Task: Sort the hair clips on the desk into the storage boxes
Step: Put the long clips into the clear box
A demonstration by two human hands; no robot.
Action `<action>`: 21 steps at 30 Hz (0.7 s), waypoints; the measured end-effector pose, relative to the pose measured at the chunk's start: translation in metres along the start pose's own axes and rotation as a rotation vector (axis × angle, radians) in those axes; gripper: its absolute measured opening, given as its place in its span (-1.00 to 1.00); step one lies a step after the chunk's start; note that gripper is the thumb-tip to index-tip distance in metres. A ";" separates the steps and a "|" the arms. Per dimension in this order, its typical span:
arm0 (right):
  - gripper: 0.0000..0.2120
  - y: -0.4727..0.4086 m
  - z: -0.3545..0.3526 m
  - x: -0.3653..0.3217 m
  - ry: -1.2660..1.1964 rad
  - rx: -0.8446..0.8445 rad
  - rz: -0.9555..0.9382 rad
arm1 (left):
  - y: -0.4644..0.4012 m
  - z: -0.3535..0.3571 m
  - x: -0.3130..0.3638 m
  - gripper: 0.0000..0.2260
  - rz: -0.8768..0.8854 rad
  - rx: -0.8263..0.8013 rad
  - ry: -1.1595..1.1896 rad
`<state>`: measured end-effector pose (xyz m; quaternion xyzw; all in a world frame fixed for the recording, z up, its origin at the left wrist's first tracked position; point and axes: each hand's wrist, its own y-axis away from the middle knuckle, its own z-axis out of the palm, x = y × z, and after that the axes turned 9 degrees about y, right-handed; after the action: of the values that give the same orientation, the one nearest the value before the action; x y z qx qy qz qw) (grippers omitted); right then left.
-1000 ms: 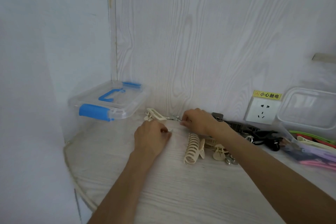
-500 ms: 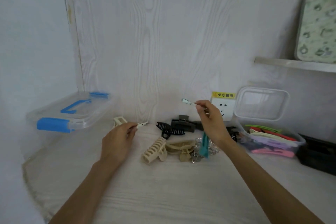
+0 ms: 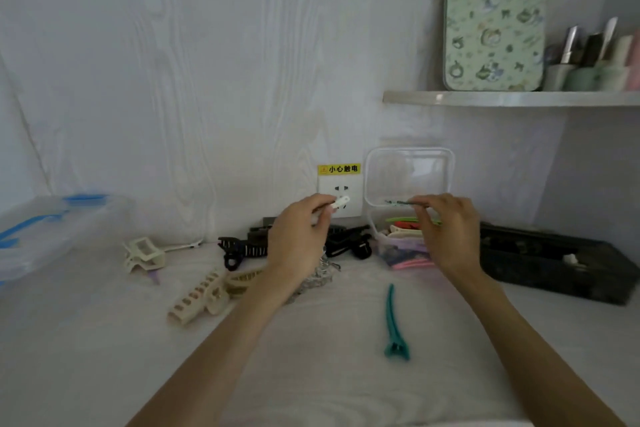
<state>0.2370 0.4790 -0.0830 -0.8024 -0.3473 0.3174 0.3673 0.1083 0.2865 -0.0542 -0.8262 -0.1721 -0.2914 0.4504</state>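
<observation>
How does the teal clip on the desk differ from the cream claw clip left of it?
The teal clip is slim, long and straight; the cream claw clip is bulkier, with a row of teeth. The teal one lies alone, the cream one touches another clip. Both lie unheld on the desk.

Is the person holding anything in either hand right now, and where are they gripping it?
Yes. The left hand pinches a small white clip by one end; the right hand pinches a thin dark clip by its right end, over the open clear box.

Wall socket (image 3: 339, 196) under yellow label (image 3: 339, 169); patterned board (image 3: 493, 21) on shelf (image 3: 509, 98).
</observation>
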 end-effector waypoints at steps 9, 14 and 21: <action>-0.86 0.015 -0.028 0.019 -0.170 -0.123 0.035 | -0.026 0.075 0.033 -0.66 -0.097 -0.337 -0.130; -0.74 0.034 -0.039 -0.001 -0.367 -0.757 -0.186 | 0.007 0.032 0.041 -0.70 -0.193 -0.392 -0.265; -0.83 0.057 -0.031 -0.009 -0.199 -0.732 -0.308 | 0.047 0.022 0.037 -0.55 -0.301 -0.934 -0.509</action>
<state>0.2741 0.4330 -0.1105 -0.7841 -0.5872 0.1903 0.0650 0.1700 0.2805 -0.0699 -0.9488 -0.2443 -0.1889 -0.0663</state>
